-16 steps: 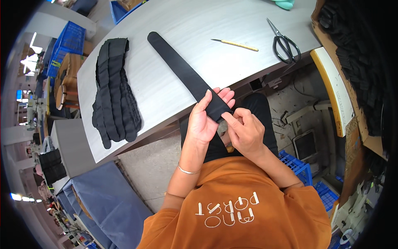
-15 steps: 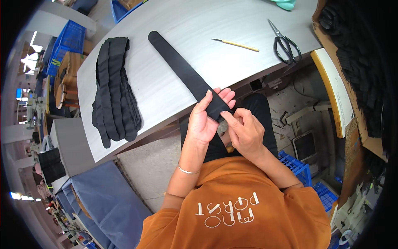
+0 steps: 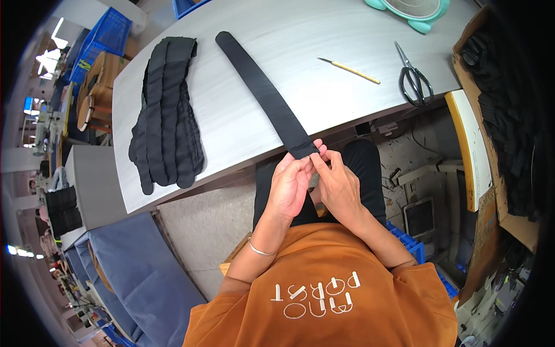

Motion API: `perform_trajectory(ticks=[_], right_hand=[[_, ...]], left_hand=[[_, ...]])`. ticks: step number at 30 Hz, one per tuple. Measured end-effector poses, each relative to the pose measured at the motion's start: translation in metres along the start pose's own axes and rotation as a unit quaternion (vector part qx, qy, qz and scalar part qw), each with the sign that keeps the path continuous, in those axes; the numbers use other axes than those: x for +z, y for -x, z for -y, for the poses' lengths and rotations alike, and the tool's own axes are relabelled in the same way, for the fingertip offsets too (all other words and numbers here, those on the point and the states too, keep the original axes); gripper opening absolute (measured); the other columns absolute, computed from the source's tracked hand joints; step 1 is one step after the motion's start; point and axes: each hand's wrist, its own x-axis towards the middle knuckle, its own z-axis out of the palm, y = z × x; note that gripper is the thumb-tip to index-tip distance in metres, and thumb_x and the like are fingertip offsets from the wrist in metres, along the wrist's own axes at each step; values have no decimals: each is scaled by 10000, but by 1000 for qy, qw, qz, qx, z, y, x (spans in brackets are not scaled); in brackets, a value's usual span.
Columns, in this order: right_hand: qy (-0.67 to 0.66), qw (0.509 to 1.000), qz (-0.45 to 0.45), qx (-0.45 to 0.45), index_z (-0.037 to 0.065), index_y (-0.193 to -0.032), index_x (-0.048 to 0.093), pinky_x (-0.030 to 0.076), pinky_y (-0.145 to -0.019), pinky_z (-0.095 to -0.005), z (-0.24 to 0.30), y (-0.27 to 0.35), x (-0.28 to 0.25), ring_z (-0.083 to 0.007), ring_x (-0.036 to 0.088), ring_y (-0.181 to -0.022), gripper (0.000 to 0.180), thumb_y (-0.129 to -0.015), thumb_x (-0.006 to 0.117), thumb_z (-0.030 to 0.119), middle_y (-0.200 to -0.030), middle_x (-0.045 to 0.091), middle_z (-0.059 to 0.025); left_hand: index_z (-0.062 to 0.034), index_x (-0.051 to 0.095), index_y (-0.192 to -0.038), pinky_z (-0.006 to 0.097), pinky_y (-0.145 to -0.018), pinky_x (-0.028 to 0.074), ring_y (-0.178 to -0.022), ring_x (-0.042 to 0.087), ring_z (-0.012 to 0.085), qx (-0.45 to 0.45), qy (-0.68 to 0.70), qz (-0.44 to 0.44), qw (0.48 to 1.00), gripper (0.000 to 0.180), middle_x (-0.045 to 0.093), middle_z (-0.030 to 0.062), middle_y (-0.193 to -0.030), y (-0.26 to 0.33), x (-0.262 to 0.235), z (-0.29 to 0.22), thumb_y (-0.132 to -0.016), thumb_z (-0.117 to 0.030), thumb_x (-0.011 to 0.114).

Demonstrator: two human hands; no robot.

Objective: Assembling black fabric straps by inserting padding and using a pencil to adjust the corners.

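Observation:
A long black fabric strip with a rounded far tip lies slantwise over the table, its near end hanging past the front edge into my hands. My left hand pinches that near end from the left, fingers partly beneath the cloth. At its right corner, my right hand grips the same end between thumb and fingers. The two hands almost touch. To the left rests a stack of similar black fabric strips, fanned out at its near end.
On the table lie a wooden-handled pointed tool and black-handled scissors. A mint-green object stands at the far edge. At right is a cardboard box of black fabric; blue-grey cloth covers something at lower left.
My left hand has gone from open under the strip to pinching its end. Both hands have closed in on that end. The view has shifted slightly, showing more of the mint-green object.

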Motion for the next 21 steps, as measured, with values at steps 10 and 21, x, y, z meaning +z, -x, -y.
perform_trajectory(ticks=[10, 21], right_hand=[[-15, 999, 37, 5, 109, -1345, 546, 534, -590, -406, 6, -1, 9, -336, 653, -763, 485, -877, 621, 5, -1018, 543, -141], [8, 996, 67, 62, 129, -1337, 513, 553, -600, -426, 3, -10, 14, -345, 637, -886, 578, -798, 622, -49, -1066, 521, -149]], left_hand=[[37, 631, -1156, 345, -988, 495, -1064, 657, 195, 83, -151, -49, 984, 279, 690, 159, -1163, -9, -19, 17, -981, -64, 438], [55, 630, -1137, 328, -966, 491, -994, 670, 197, 74, -188, -40, 978, 275, 705, 168, -1109, -23, -22, 14, -967, -72, 454]])
